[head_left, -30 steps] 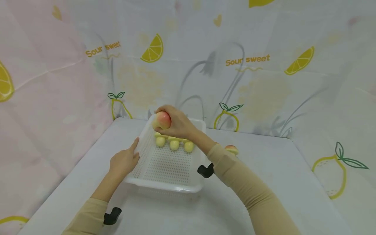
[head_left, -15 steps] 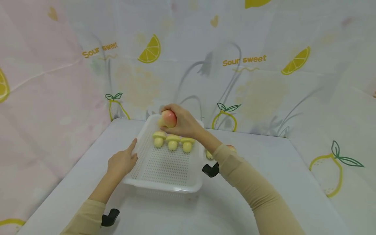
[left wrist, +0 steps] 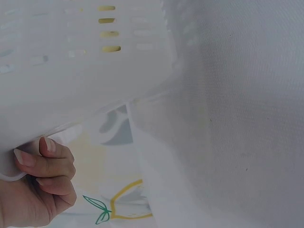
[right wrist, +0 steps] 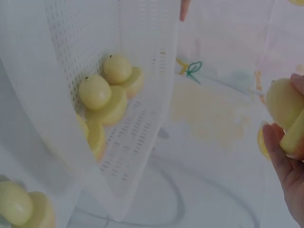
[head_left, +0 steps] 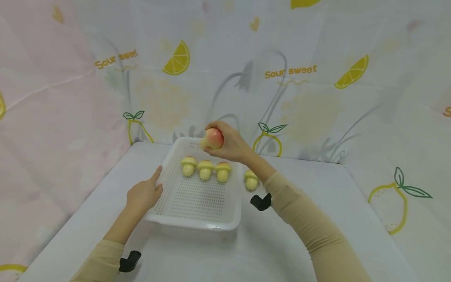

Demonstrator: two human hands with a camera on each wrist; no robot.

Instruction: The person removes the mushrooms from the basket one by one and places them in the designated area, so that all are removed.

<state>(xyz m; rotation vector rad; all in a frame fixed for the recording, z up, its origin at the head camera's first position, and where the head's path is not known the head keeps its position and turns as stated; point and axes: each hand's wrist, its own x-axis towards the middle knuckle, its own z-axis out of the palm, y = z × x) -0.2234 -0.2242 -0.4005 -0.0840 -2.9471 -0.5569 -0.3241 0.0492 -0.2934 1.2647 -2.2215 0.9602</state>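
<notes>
Left hand [head_left: 142, 194] pinches the basket [head_left: 197, 225] at 9 o'clock (probably for steadiness), right hand [head_left: 233, 143] gripping a mushroom-shaped piece [head_left: 215, 138] near 1 o'clock.

Head POV fwd/down, from above; wrist POVs nr; all share basket [head_left: 197, 225].

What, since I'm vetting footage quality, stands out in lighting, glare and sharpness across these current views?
Head: soft light, a glint on the near rim of the basket, a faint shadow on the table; left wrist: left hand fairly clear, basket wall washed-out; right wrist: hazy, low contrast, mushroom-shaped pieces soft-edged.
</notes>
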